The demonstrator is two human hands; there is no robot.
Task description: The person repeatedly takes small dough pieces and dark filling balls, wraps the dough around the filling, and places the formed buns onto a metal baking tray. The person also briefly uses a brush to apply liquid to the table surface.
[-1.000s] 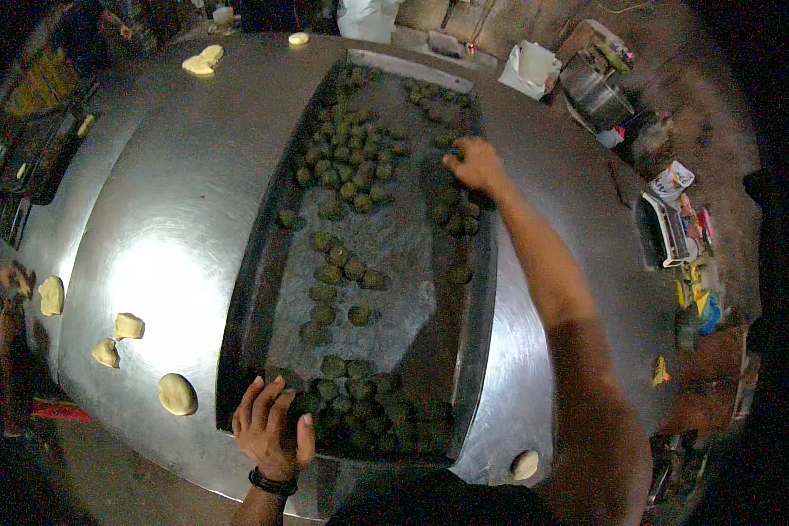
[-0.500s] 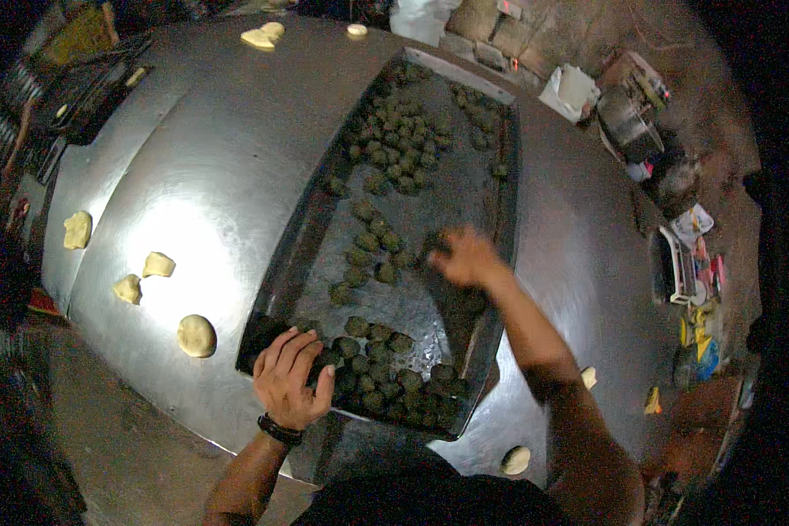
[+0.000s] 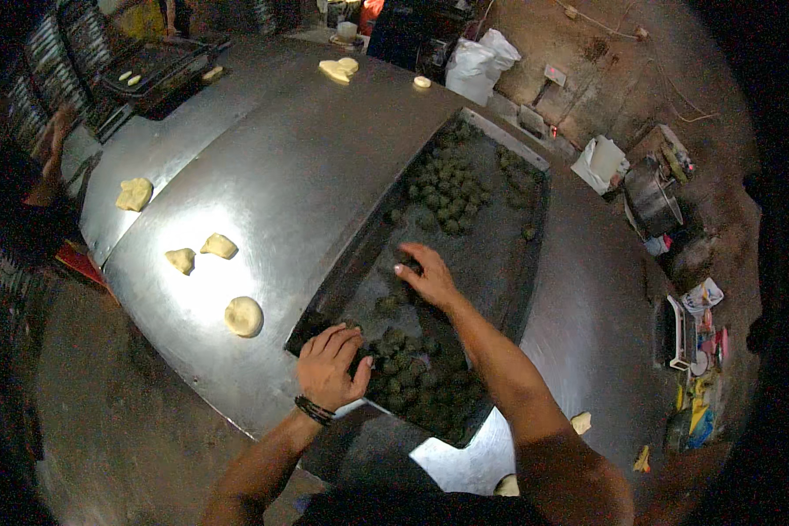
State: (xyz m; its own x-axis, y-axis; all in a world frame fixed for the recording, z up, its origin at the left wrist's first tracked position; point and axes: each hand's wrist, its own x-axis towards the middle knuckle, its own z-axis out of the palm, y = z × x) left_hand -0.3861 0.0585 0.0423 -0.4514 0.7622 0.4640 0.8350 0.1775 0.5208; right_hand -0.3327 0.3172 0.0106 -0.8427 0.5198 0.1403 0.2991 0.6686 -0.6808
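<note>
A long dark metal tray (image 3: 486, 263) lies on the steel table, holding many small dark green balls. One heap of balls (image 3: 451, 188) is at its far end, and another heap (image 3: 416, 377) fills the near end. My left hand (image 3: 331, 364) rests on the near left corner of the tray, fingers stretched over the rim beside the near heap, thumb apart. Over the middle of the tray my right hand (image 3: 430, 279) is cupped palm down, thumb apart from the fingers. A few balls (image 3: 390, 304) lie just nearer than it; what is under its palm is hidden.
Pale dough pieces (image 3: 244, 316) lie on the steel table (image 3: 298, 158), left of the tray and at its far side. A darker tray (image 3: 153, 79) stands at the far left, near another person's arm (image 3: 54, 145). Beyond the right edge are a metal pot (image 3: 653, 197) and white bags (image 3: 480, 66).
My right hand has swept from the tray's right side leftward across its middle. The loose balls there now lie closer to the near heap. My left hand stays on the corner; the view has shifted.
</note>
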